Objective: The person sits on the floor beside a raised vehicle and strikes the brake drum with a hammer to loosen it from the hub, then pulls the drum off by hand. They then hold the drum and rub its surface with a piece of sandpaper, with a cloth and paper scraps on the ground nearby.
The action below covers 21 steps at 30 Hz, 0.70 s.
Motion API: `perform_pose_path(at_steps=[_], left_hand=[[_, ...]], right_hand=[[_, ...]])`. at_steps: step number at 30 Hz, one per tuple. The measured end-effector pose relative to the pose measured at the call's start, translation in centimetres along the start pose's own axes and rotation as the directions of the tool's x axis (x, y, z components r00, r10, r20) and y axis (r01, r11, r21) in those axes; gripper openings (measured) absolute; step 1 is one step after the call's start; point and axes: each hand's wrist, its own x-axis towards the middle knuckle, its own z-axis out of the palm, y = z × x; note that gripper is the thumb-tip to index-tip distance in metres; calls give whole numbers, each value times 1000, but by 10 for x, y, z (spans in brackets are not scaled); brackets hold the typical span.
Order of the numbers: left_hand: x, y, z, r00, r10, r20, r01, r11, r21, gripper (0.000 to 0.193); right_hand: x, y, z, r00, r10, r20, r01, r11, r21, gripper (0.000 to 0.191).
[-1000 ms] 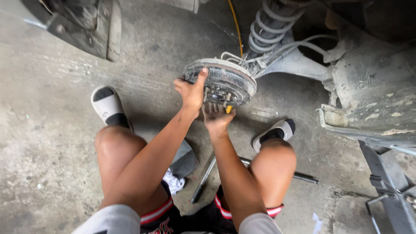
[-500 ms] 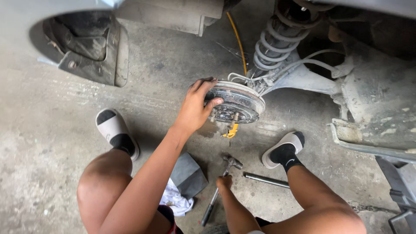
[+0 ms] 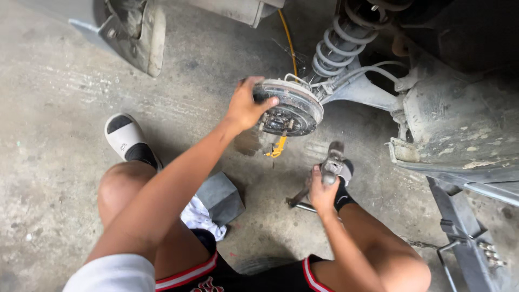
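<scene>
Here, pliers (image 3: 330, 165) within right grip (image 3: 323, 192)

I count one brake drum (image 3: 289, 108) at twelve o'clock, one hammer (image 3: 324, 173) at three, one coil spring (image 3: 338, 46), one grey block (image 3: 219, 197), one white slipper (image 3: 124, 138).

white sleeve (image 3: 113, 273) | black shorts, red-white trim (image 3: 259, 278) | white-black slide sandal (image 3: 125, 136) | black sock (image 3: 341, 197)

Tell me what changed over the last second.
The right hand left the brake hub, dropped to the floor and now grips the pliers, lifted off the concrete. The left hand stayed on the hub's rim. The hub and the yellow clip beneath it are unchanged.
</scene>
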Motion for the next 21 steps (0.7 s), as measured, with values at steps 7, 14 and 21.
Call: perform_pose_path(at_steps=[7,14,21], left_hand=[[15,-24,20,650,-718,252,756,574,-314,102],[26,-37,19,685,-652,326,726,648,-231,106],[29,-27,9,625,-684,378,779,579,-240,104]], right_hand=[[47,-117,0,629,9,777,722,363,-589,34],[79,-142,47,601,94,794,789,90,-608,52],[87,-135,55,523,-102,846,850,127,-511,54]])
